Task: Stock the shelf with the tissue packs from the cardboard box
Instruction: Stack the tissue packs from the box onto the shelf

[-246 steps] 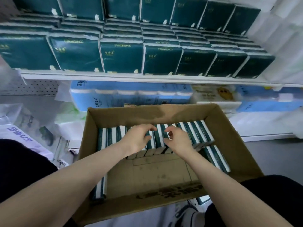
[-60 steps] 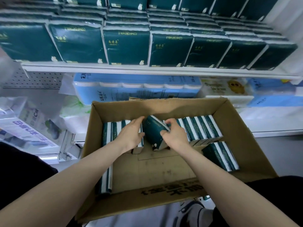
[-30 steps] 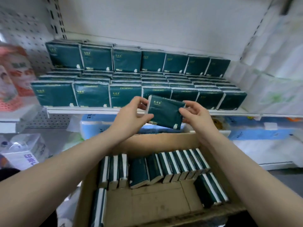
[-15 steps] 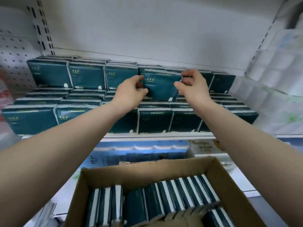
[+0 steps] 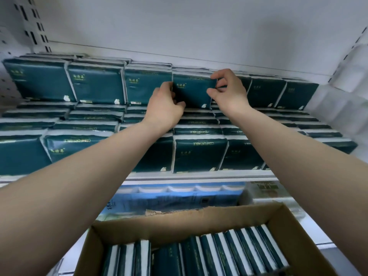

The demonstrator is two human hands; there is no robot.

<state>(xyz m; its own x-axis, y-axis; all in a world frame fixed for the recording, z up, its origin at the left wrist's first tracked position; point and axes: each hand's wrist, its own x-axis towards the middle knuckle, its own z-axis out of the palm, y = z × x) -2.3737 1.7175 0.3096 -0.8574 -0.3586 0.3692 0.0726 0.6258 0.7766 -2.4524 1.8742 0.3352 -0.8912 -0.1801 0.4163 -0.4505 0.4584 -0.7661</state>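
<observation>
White store shelf (image 5: 199,174), full of green packs (image 5: 95,87). Sits now upright in the far row among them: tissue pack (image 5: 192,90), half a second ago lifted clear. Left hand (image 5: 163,110) and right hand (image 5: 229,94) apart, pinching its side edges. Nearly placed; needs release, then back to near cardboard box (image 5: 179,226).

likely a shop: shelf (image 5: 199,175) rows of identical tissue packs (image 5: 95,87)

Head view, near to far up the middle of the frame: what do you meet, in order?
Nearest first: cardboard box → blue multipack on the lower shelf → shelf edge → front row of tissue packs → tissue pack gripped by the left hand and right hand → back wall.
</observation>
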